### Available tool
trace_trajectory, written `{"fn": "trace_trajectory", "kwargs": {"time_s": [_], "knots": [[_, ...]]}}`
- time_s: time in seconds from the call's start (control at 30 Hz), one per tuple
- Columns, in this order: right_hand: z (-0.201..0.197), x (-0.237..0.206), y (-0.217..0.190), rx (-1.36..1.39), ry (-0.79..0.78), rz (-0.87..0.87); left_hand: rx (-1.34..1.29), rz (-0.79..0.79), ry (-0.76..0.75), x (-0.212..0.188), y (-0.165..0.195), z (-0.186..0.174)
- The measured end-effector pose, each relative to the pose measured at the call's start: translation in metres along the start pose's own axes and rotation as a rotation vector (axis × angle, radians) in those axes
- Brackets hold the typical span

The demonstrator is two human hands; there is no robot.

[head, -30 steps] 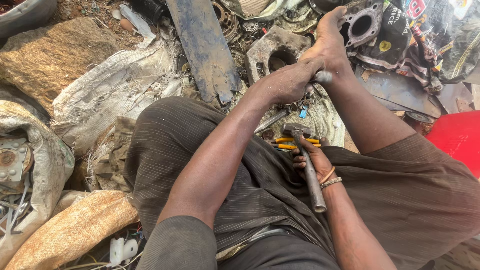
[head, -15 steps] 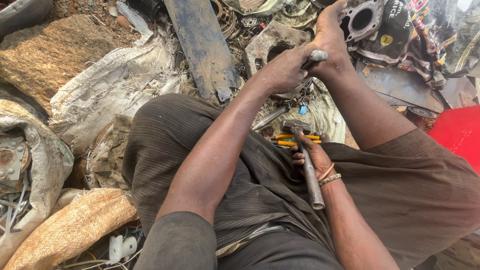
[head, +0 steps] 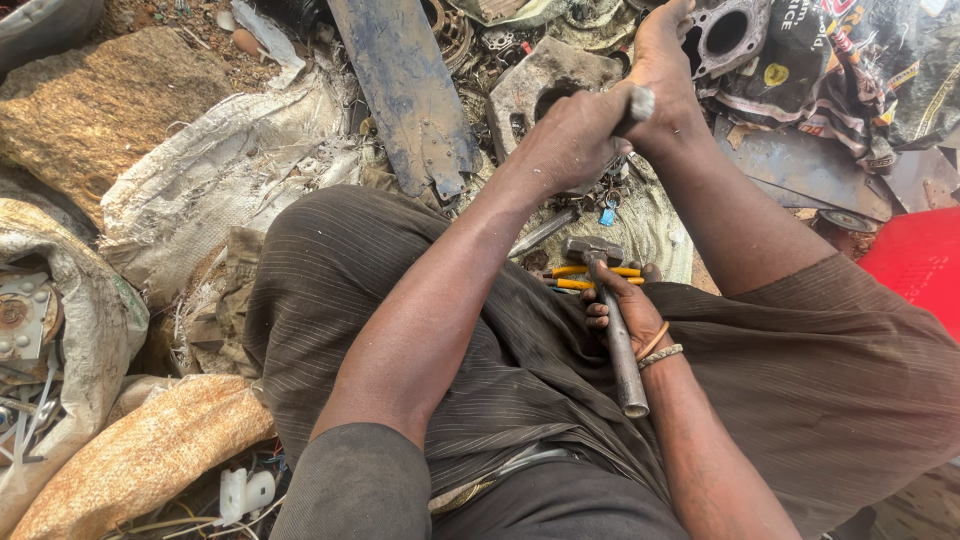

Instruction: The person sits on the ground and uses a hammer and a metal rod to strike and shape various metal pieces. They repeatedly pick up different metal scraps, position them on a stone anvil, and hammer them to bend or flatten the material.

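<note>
A: What does each hand do here?

B: The left hand (head: 570, 140) is closed tight around a short metal rod (head: 640, 102), of which only the blunt grey end sticks out of the fist. The right hand (head: 622, 312) lies low between the legs, palm up, with its fingers curled loosely on a hammer (head: 626, 372). The two hands are well apart.

A: Where is the rod pointing?

B: Down toward a grey metal casting (head: 530, 85) with a round hole, among the scrap. The fist hides the tip, so I cannot tell if it touches the metal. A bare foot (head: 665, 60) is pressed on the scrap just beside.

A: How much is done?

B: Little that I can see, I think. The casting looks whole, with no loose piece near it, and the hammer is not lifted. Yellow-handled pliers (head: 600, 272) lie unused beside the hammer head.
</note>
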State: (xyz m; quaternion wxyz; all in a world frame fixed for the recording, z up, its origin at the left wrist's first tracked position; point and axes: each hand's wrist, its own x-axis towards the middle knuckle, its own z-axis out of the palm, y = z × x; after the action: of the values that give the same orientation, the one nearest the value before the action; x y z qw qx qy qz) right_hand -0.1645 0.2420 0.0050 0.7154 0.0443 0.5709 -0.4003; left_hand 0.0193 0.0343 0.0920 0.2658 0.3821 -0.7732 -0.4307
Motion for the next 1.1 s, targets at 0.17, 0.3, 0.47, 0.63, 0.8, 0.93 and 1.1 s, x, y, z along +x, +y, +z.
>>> {"fn": "trace_trajectory", "kwargs": {"time_s": [0.17,0.3,0.47,0.63,0.8,0.93,1.1], "knots": [[0.006,-0.004,0.001,-0.065,0.04,-0.045,-0.005,0.126,0.023,-0.003,0.005,0.005],[0.009,-0.006,0.001,-0.104,0.078,-0.056,0.005,0.143,0.012,-0.006,0.009,0.004],[0.01,-0.006,0.001,-0.115,0.057,-0.054,0.046,0.131,-0.006,-0.006,0.008,0.002],[0.006,-0.004,0.002,-0.139,0.06,-0.072,0.056,0.158,0.001,-0.004,0.005,0.003],[-0.01,0.008,0.003,-0.109,0.052,-0.053,0.043,0.158,0.03,-0.003,0.003,0.005],[-0.024,0.018,0.005,-0.07,0.03,-0.027,0.05,0.091,0.024,-0.004,0.0,0.005],[-0.005,-0.003,0.005,-0.32,0.079,-0.166,0.029,0.011,-0.059,-0.004,-0.001,0.006]]}}
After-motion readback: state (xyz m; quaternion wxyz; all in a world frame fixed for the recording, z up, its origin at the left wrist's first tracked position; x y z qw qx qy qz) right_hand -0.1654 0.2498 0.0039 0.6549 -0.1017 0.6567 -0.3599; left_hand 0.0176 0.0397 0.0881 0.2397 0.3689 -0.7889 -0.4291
